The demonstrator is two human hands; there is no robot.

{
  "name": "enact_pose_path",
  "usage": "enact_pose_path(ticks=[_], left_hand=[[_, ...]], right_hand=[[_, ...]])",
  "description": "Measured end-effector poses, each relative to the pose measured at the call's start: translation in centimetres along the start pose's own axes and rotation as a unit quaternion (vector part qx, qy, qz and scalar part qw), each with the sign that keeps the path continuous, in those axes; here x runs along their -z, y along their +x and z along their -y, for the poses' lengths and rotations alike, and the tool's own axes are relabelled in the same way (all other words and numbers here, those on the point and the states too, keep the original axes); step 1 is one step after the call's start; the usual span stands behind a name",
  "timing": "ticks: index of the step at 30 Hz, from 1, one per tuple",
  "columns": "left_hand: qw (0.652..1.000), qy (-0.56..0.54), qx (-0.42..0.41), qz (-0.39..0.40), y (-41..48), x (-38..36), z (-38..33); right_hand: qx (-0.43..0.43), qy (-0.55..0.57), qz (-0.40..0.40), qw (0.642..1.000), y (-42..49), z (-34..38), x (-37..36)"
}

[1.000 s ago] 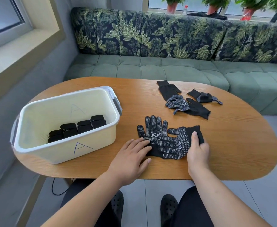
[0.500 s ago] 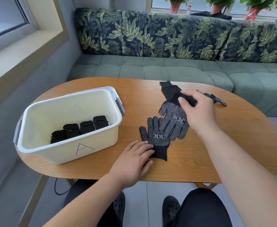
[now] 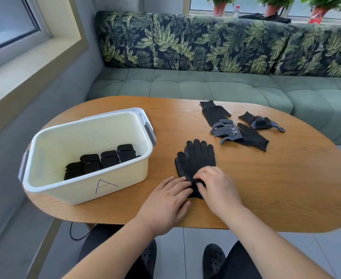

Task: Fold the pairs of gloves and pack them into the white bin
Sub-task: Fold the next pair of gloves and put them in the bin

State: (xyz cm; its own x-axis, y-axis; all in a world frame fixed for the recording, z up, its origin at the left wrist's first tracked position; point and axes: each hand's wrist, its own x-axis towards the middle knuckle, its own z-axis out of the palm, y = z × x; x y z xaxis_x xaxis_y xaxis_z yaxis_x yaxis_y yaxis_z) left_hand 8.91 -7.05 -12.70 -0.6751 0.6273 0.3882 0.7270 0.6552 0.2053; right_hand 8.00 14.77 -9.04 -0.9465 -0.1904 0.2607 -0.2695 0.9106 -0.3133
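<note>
Two black dotted gloves lie stacked as one pair (image 3: 196, 160) on the wooden table (image 3: 276, 188), fingers pointing away from me. My left hand (image 3: 166, 204) lies flat beside the cuff, fingertips touching its left edge. My right hand (image 3: 216, 186) pinches the cuff end with curled fingers. To the left stands the white bin (image 3: 85, 190), marked with an A, holding several folded black glove bundles (image 3: 103, 161).
Three loose black gloves (image 3: 240, 131) lie further back on the table, right of centre. A green sofa (image 3: 205, 85) with leaf-print cushions runs behind the table. My legs and black shoes show below the table's near edge.
My right hand has laid the second glove squarely on top of the first and come back to the cuff. My left hand has stayed at the cuff.
</note>
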Motion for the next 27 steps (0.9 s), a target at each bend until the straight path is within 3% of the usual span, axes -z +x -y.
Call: enact_pose_path(ticks=[4,9,17,22,27], left_hand=[[1.000,-0.004,-0.008,-0.015,-0.1,0.0,0.0],[0.999,-0.011,-0.016,-0.035,0.0,-0.1,0.1],[1.000,-0.006,-0.008,-0.026,0.0,0.6,-0.3],[1.000,-0.007,0.001,-0.029,0.0,0.9,-0.6],[0.999,-0.005,0.005,-0.036,-0.1,0.8,-0.6]], right_hand=[[0.000,-0.022,-0.069,0.997,0.8,0.1,0.3],[-0.072,0.035,-0.180,0.980,1.6,0.7,1.8],[-0.015,-0.014,-0.099,0.995,-1.6,1.2,-1.4],[-0.009,-0.036,-0.130,0.991,-1.8,1.4,-1.4],[0.049,-0.078,-0.139,0.986,-2.3,1.2,-1.5]])
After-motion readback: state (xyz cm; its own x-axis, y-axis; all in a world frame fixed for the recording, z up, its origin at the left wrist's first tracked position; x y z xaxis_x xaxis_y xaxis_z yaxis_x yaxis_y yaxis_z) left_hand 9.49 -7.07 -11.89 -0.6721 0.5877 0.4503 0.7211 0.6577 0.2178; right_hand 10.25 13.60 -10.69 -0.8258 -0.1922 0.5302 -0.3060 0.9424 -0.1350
